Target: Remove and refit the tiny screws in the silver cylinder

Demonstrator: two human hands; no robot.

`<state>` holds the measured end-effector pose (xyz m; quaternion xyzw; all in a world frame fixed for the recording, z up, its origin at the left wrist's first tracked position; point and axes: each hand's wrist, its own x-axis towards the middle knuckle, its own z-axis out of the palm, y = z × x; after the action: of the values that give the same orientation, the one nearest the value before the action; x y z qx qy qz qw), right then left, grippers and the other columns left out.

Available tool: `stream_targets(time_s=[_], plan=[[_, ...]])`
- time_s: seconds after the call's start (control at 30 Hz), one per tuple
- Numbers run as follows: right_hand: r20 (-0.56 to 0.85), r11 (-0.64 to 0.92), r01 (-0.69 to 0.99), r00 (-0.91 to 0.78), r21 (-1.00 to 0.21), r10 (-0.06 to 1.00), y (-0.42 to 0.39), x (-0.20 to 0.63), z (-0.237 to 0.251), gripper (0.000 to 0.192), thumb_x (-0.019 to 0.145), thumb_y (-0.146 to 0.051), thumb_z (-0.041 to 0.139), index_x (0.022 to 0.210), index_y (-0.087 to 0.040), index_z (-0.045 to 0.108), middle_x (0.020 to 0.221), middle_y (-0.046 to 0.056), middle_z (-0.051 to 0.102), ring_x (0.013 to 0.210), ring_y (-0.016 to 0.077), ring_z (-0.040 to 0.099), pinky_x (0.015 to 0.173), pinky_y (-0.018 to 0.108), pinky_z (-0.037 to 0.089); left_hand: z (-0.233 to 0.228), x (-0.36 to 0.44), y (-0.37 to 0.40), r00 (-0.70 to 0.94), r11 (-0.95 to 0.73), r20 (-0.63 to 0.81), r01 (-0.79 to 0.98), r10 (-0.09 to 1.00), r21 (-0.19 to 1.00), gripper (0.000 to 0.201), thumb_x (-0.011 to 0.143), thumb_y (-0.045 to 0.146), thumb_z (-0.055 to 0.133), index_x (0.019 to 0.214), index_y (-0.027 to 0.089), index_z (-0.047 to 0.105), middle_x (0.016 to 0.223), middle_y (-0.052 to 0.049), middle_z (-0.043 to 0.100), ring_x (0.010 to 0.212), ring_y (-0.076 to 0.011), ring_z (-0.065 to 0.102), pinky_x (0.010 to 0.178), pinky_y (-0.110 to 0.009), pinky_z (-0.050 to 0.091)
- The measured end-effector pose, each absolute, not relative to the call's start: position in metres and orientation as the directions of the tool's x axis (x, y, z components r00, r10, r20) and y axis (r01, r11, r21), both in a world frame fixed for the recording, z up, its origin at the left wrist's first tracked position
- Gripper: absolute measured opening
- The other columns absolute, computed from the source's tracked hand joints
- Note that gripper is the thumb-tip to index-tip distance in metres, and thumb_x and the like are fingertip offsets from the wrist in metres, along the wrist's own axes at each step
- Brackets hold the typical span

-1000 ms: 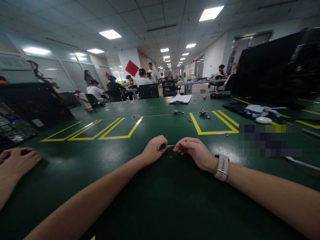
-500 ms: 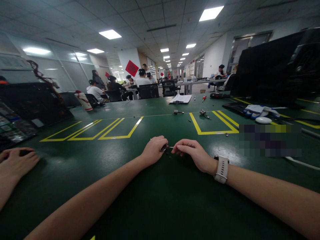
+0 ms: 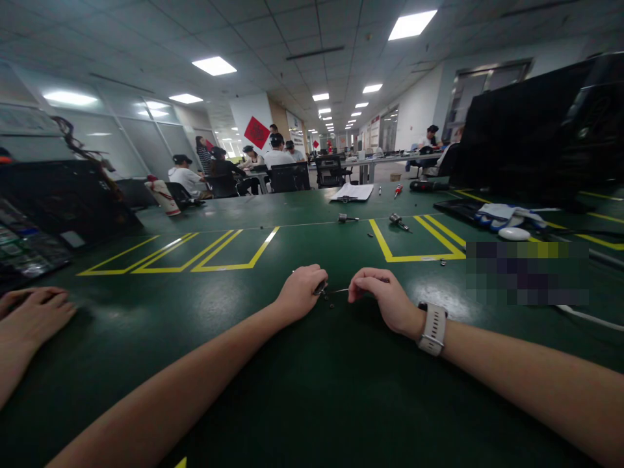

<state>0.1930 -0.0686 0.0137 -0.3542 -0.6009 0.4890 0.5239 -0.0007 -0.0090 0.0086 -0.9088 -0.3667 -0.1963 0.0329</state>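
At the centre of the frame our left hand (image 3: 298,291) curls closed around a small dark round part (image 3: 320,287), pinched at the fingertips. Just right of it, our right hand (image 3: 385,300) pinches a thin bright metal pin (image 3: 341,290) that points toward the part. Both rest on the smooth, glossy green table (image 3: 312,390); a white watch (image 3: 433,328) bands our right wrist

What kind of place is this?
Likely an open-plan workshop or assembly office: a long green work table marked with yellow tape boxes, small hand tools lying on it, and people seated at desks behind under ceiling panel lights.
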Motion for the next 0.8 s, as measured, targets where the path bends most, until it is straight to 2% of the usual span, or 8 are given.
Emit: stream_targets(time_s=[0.4, 0.63, 0.8], plan=[[0.259, 0.249, -0.087, -0.137, -0.965, 0.956, -0.067, 0.193, 0.011, 0.024, 0.077, -0.024, 0.050, 0.056, -0.018, 0.060, 0.052, 0.000, 0.057, 0.056, 0.0152, 0.053, 0.063, 0.031, 0.040, 0.008, -0.001, -0.010, 0.610, -0.715, 0.432, 0.687, 0.664, 0.128, 0.010, 0.082, 0.017, 0.049, 0.072, 0.018, 0.050, 0.072, -0.001, 0.051, 0.068, -0.0163, 0.048, 0.062, -0.029, 0.037], [0.221, 0.216, -0.119, -0.032, -0.969, 0.975, -0.061, 0.193, 0.007, 0.034, 0.079, -0.038, 0.054, 0.052, -0.019, 0.053, 0.046, -0.005, 0.047, 0.046, 0.0107, 0.045, 0.051, 0.027, 0.035, 0.007, -0.004, -0.007, 0.449, -0.635, 0.521, 0.728, 0.726, 0.258, 0.005, 0.077, 0.019, 0.054, 0.079, 0.017, 0.050, 0.078, -0.002, 0.052, 0.071, -0.0165, 0.050, 0.065, -0.029, 0.041], [0.192, 0.187, -0.089, -0.051, -0.978, 0.980, -0.058, 0.195, 0.004, 0.036, 0.085, -0.038, 0.052, 0.056, -0.017, 0.052, 0.048, -0.005, 0.046, 0.046, 0.0094, 0.047, 0.050, 0.024, 0.039, 0.010, -0.006, -0.006, 0.362, -0.580, 0.514, 0.728, 0.778, 0.366, 0.017, 0.073, 0.012, 0.054, 0.089, 0.015, 0.051, 0.085, -0.004, 0.055, 0.077, -0.0176, 0.053, 0.070, -0.031, 0.045]])
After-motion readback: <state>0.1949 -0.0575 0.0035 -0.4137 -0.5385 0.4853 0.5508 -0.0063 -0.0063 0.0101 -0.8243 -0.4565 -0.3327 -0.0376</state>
